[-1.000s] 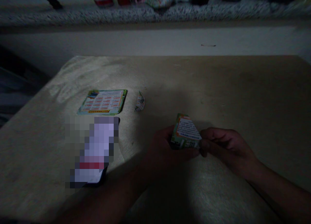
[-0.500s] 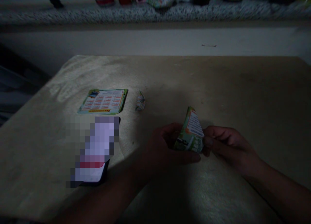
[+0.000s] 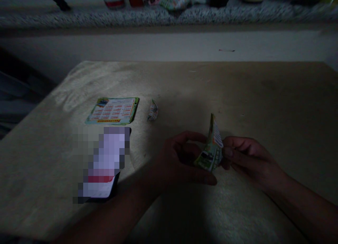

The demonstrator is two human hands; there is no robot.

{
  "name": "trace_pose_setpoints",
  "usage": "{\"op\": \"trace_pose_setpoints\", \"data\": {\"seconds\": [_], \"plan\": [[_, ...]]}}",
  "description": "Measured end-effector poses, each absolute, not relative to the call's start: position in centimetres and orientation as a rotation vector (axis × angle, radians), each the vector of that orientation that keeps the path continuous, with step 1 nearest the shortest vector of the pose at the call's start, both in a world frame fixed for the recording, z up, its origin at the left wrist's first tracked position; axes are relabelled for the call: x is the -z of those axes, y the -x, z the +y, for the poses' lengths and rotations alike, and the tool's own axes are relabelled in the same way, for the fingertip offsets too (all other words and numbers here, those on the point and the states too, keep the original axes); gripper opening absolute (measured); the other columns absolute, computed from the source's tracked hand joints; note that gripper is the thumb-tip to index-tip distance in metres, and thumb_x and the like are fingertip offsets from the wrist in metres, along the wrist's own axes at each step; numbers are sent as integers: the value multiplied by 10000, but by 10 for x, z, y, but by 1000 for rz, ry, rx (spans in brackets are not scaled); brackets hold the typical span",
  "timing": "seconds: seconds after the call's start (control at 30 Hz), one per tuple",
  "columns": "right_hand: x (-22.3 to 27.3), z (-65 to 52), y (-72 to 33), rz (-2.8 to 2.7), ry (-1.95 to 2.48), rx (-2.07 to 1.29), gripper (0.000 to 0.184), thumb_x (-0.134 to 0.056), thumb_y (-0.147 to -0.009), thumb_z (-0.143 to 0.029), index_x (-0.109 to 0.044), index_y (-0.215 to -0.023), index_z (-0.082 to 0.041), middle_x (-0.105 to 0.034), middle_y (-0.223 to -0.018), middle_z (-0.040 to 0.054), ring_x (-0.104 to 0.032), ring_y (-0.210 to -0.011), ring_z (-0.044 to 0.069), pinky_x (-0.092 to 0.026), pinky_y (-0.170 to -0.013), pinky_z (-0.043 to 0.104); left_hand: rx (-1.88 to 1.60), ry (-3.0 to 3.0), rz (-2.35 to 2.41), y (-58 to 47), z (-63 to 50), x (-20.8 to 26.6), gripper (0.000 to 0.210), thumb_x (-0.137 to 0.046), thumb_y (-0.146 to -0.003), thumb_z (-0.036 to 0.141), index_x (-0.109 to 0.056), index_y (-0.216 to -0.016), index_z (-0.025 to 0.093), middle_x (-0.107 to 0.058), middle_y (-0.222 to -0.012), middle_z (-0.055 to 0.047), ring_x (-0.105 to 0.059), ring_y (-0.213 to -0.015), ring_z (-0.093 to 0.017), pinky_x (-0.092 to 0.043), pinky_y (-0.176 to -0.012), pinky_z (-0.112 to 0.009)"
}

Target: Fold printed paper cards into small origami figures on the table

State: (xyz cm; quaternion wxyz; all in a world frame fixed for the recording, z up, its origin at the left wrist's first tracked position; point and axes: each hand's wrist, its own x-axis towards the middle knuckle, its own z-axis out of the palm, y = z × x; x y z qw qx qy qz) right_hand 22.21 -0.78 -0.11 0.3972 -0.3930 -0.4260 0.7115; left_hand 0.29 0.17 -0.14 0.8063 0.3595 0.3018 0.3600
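A folded green-and-white printed leaflet (image 3: 210,154) stands tilted between my two hands, its pointed end upward. My right hand (image 3: 245,154) pinches its right edge between thumb and fingers. Around its left side curves my left hand (image 3: 182,159), thumb stretched below the lower edge and fingers apart behind it. The left hand's grip looks loose, and its fingertips are partly hidden by the leaflet. To the left lies a flat stack of similar printed leaflets (image 3: 113,111). A small folded paper piece (image 3: 152,110) rests just right of that stack.
A phone (image 3: 108,159) with a lit, blurred screen lies left of my forearm on the table (image 3: 250,85). Behind the table runs a pale wall (image 3: 158,46) below a speckled stone ledge (image 3: 79,20) with several containers and a crumpled printed packet (image 3: 176,0).
The leaflet has turned more edge-on and looks narrower. My left thumb has dropped a little away from its lower edge. My right hand has hardly moved.
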Motion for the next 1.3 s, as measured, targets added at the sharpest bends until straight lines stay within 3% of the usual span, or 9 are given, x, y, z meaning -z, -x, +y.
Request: {"op": "trace_pose_setpoints", "data": {"seconds": [0.3, 0.5, 0.67, 0.8, 0.9, 1.07, 1.3], "plan": [[4, -9, -234, -1240, 1119, -1529, 267, -741, -897, -387, -717, -729, -181, -658, -651, 17, -585, -630, 126, -461, -591, 233, -908, -821, 697, 4, 9, 9, 685, -981, -528, 144, -666, -1127, 248, -733, -894, 17, -712, -851, -174, -578, -787, -295], [-5, -16, -228, -1543, 1232, -1247, 239, -698, -906, -296, -645, -705, -177, -560, -600, -17, -472, -515, 92, -372, -462, 212, -913, -1039, 798, -2, 4, 4, 655, -927, -652, 156, -625, -1223, 261, -713, -1157, -45, -685, -1051, -210, -557, -892, -301], [-7, -18, -222, -1903, 1044, -853, 165, -675, -881, -121, -634, -728, -168, -572, -595, -17, -508, -498, 83, -394, -459, 211, -930, -1305, 906, -9, -4, 4, 648, -854, -756, 227, -545, -1323, 275, -722, -1019, -27, -707, -881, -184, -578, -783, -293], [-11, -16, -220, -1977, 929, -508, 102, -711, -834, -44, -681, -810, -138, -657, -664, 46, -609, -573, 130, -480, -513, 252, -1257, -1892, 1021, -6, -3, 3, 756, -832, -740, 178, -469, -1400, 246, -627, -1273, -94, -614, -1162, -244, -512, -1006, -390], [-16, -15, -220, -2033, 843, -251, 129, -747, -804, -15, -710, -874, -116, -699, -719, 80, -656, -626, 162, -530, -582, 303, -1234, -2408, 996, -3, -1, -6, 545, -794, -776, 155, -567, -1271, 190, -581, -1324, -141, -553, -1242, -273, -478, -1025, -423], [-17, -18, -220, -2121, 861, -74, 116, -776, -785, -23, -711, -821, -111, -696, -712, 79, -642, -620, 174, -518, -587, 353, -1205, -2652, 998, -4, 1, -17, 154, -733, -818, 161, -667, -955, 189, -662, -1225, -127, -616, -1130, -273, -462, -963, -448], [-14, -20, -217, -2154, 837, -35, 155, -777, -758, 27, -696, -793, -100, -675, -687, 80, -615, -628, 173, -504, -582, 361, -1187, -2698, 998, -5, 3, -17, 33, -710, -838, 156, -689, -837, 182, -738, -1094, -89, -651, -1012, -240, -462, -926, -435]]}}
